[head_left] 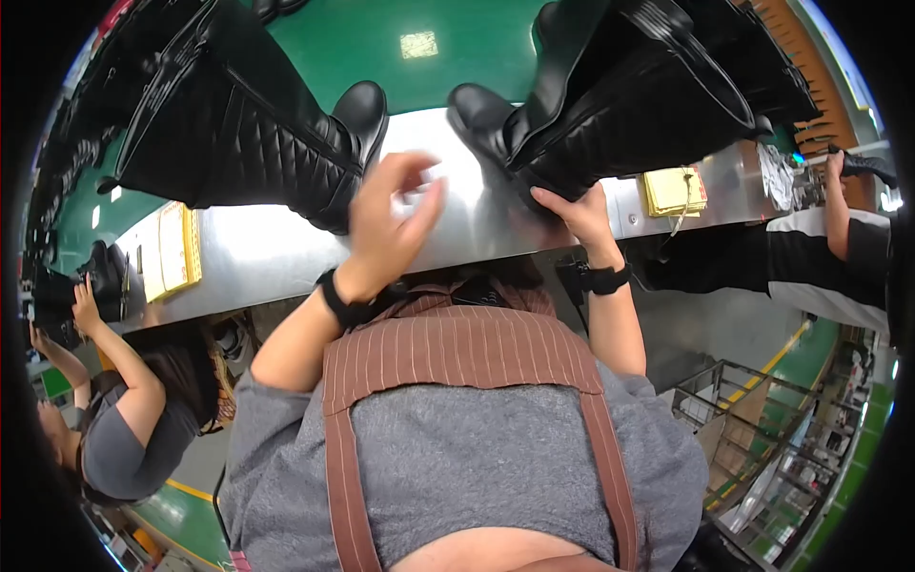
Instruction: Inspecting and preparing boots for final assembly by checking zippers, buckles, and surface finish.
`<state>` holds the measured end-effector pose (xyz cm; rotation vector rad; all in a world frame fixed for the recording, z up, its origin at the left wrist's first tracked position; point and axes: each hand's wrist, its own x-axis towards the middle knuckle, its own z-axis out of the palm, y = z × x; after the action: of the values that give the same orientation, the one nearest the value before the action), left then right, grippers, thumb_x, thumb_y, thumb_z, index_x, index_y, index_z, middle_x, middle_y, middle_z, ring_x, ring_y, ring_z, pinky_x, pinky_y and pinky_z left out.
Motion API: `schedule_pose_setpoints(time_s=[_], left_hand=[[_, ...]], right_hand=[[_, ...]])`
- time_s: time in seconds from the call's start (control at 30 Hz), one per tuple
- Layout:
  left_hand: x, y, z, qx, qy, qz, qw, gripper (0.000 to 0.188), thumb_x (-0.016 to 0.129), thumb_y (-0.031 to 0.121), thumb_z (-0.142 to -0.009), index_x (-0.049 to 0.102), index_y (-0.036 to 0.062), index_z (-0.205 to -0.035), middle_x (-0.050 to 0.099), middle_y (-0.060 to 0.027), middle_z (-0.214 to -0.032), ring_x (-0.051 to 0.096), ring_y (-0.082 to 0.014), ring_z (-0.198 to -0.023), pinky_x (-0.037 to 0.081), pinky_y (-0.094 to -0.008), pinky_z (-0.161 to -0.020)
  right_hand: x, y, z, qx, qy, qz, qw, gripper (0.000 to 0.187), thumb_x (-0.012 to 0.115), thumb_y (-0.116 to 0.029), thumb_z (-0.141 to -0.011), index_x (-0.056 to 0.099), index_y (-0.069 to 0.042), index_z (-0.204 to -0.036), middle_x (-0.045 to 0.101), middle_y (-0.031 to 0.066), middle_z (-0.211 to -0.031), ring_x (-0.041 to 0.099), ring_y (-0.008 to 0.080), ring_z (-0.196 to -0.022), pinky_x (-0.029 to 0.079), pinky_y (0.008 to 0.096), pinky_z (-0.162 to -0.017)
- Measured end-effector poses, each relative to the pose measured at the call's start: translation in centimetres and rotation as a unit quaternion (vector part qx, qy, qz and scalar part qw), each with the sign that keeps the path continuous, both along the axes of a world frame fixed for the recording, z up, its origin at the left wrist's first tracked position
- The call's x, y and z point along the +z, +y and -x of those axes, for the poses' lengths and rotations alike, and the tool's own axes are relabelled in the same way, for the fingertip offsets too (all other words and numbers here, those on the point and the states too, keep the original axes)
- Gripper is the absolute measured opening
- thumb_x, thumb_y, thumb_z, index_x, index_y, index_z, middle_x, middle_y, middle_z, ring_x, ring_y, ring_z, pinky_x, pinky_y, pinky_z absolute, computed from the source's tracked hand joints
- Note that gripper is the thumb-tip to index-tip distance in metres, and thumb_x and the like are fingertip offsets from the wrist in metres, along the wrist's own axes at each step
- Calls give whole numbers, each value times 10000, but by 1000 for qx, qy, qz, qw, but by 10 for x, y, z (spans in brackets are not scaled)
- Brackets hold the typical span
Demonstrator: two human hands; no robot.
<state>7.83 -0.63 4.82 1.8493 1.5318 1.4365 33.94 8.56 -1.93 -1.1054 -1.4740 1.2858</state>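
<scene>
Two tall black boots stand out over the metal table. My right hand [579, 217] grips the right-hand boot [610, 114] around its heel end, thumb on the near side, remaining fingers hidden behind it. The boot's toe points toward the middle, and its shaft leans out to the upper right. My left hand [386, 224] is beside the left-hand boot [257, 133], which has a quilted panel. Its thumb and forefinger are bent with a gap between them, smeared by motion; bright table shows through, and no object is plain in it.
The metal worktable [257, 250] runs across, with a green surface [448, 48] beyond. Yellow paper bundles [673, 193] lie right, with another yellow-edged stack [172, 250] left. Co-workers [124, 419] are at both sides; the right one's hand [835, 162] is near a black boot. A metal rack [753, 419] stands lower right.
</scene>
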Motion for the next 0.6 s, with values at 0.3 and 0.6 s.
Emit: schedule_pose_setpoints(time_s=[0.3,0.6], left_hand=[[-69,69,-52,-62,-133,290,946,268,692,233,-888,551,12,-942,623,-43,-713,565,-86,-579,445,-229,-508],[-57,65,-58,28,42,142,989,282,724,220,-796,529,30,-869,610,-99,-725,579,-200,-581,462,-316,-548]], right_hand=[[13,10,4,91,7,47,995,385,784,-13,-727,648,35,-1084,682,65,-1033,623,127,-931,501,279,-850],[16,5,7,93,-19,-10,995,336,773,-27,-742,661,47,-1051,695,68,-1011,631,120,-898,505,276,-835]])
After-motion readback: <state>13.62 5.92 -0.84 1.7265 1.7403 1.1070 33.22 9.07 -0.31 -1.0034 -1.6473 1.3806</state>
